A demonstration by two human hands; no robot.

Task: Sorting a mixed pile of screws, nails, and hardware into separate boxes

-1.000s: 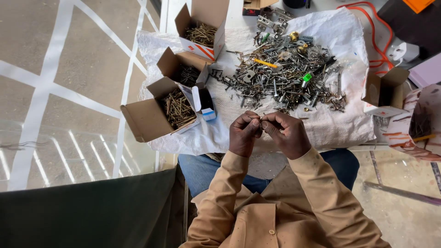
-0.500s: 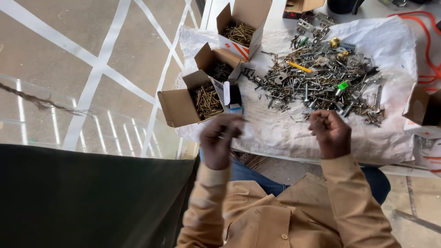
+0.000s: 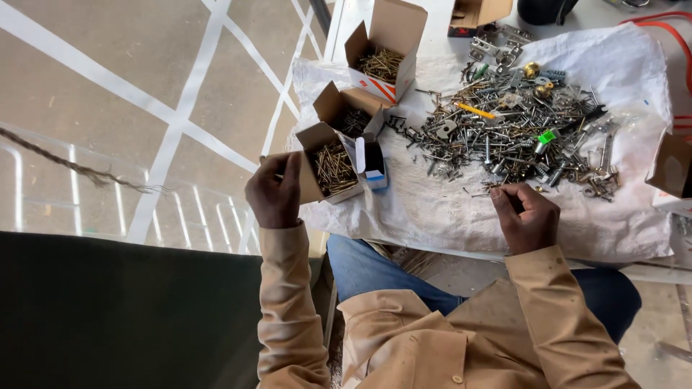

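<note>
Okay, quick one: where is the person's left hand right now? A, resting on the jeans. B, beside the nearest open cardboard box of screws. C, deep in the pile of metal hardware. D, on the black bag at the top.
B: the left hand is raised at the outer edge of the nearest open cardboard box of screws, well apart from the pile of metal hardware.

Three open brown cardboard boxes stand in a row at the left edge of the white cloth: the far box [image 3: 386, 54], the middle box [image 3: 349, 112] and the near box [image 3: 328, 166], all holding small fasteners. A small blue-and-white carton [image 3: 373, 164] leans against the near box. Another brown box [image 3: 476, 14] sits at the top edge, and one more [image 3: 670, 169] at the right.
</note>
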